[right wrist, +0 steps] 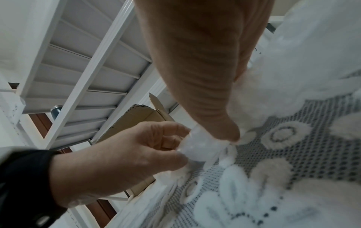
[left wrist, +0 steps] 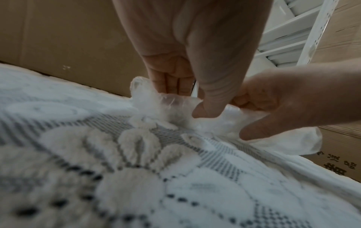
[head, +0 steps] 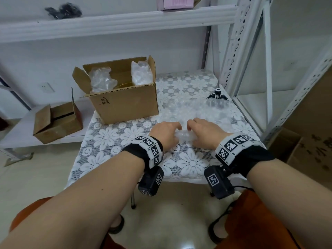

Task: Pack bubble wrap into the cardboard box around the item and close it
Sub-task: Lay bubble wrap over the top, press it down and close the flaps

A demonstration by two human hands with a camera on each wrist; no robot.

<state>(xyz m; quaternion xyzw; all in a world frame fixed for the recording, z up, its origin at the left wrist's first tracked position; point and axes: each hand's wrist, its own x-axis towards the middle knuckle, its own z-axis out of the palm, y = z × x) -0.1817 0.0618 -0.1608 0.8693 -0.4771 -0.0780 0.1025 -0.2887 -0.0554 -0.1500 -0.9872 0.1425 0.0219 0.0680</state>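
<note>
An open cardboard box stands at the back left of the table, with two crumpled wads of bubble wrap sticking up inside it; the item between them is mostly hidden. A clear bubble wrap sheet lies flat to the right of the box. Its near edge is bunched into a roll between my hands. My left hand pinches the roll with thumb and fingers. My right hand grips its other end, thumb pressed down beside it.
A white lace cloth covers the small table. A smaller closed cardboard box sits on a low shelf to the left. A black stand is at the back right. White metal shelving and large cartons flank the right side.
</note>
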